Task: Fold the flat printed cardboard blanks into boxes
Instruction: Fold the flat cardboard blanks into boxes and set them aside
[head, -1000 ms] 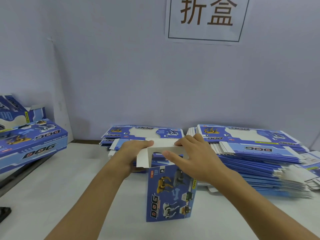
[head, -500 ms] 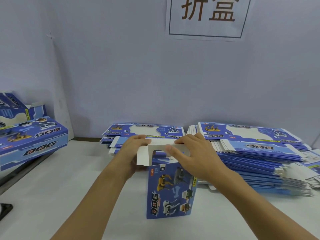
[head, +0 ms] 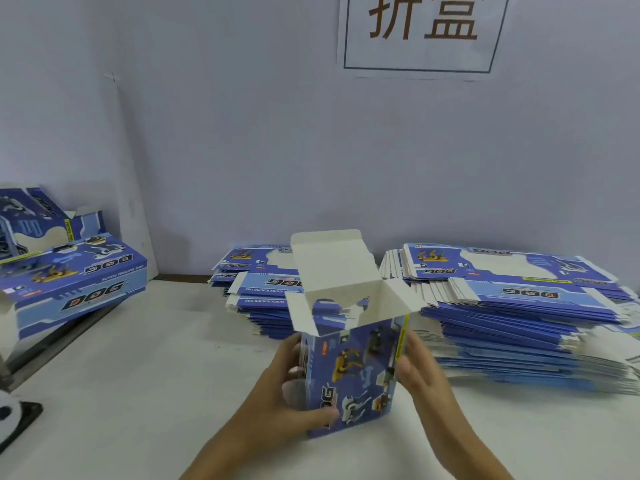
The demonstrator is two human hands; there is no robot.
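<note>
Nearest the camera, the left hand [head: 277, 393] was wrapped round the left side of the half-formed dog-print box [head: 349, 372], thumb laid across the printed front near its lower corner and fingers curled behind, a clear grip. On the other side the right hand [head: 420, 368] sat flat against the right wall by the yellow strip, fingers fairly straight and together, pressing rather than pinching, though that hand was blurred. The box stood upright on the white surface [head: 138, 393] between both hands, its top wide open: the long tuck flap [head: 329, 261] up at the back, a short dust flap [head: 299, 313] sticking out to the left, another on the right. It looked like thin printed card: light, springy, easy to crease or dent, so I'd judge the safest hold to be low on the side walls near the corners, leaving the flaps free. Behind it lay two piles of flat blanks, one stack [head: 256, 278] at the middle and a bigger stack [head: 519, 306] to the right. Off to the left, finished boxes [head: 72, 282] were piled. Furthest back, a paper sign [head: 422, 29] hung on the pale wall
</note>
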